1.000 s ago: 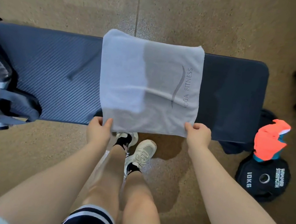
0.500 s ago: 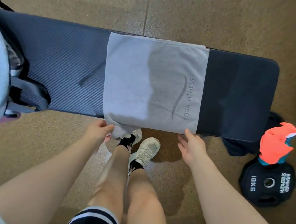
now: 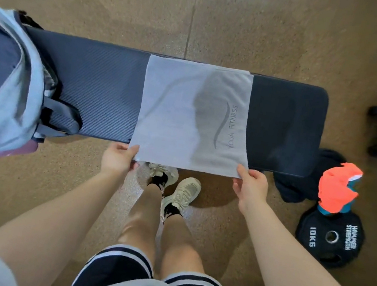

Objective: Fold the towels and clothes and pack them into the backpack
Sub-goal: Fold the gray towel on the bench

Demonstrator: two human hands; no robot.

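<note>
1. On the dark bench (image 3: 106, 95): one grey towel (image 3: 181, 117), spread flat across the pad, printed side up. Its far edge lies along the far side of the bench; its near edge overhangs the side closest to you.
2. Left hand (image 3: 117, 162): you pinch the near left corner of the towel between thumb and fingers, a narrow grip on cloth alone.
3. Right hand (image 3: 250, 188): you pinch the near right corner in the same way, fingers curled under the hem.
4. Backpack (image 3: 5, 89): light grey with a dark panel, standing at the left end of the bench, well apart from the towel. Whether its main opening is unzipped cannot be told from this angle.
5. Other clothes: an orange and teal garment (image 3: 338, 189) and a dark garment (image 3: 299, 185) lie on the floor at the right, beside and partly over a weight plate (image 3: 329, 239). Both are unfolded and untouched.
6. Step in hand, by judgement: folding of the first towel; nothing appears packed.
7. Next move calls for: carrying both near corners together to the far edge, keeping them level so the hems meet square, then smoothing the crease before a second fold towards the backpack.
</note>
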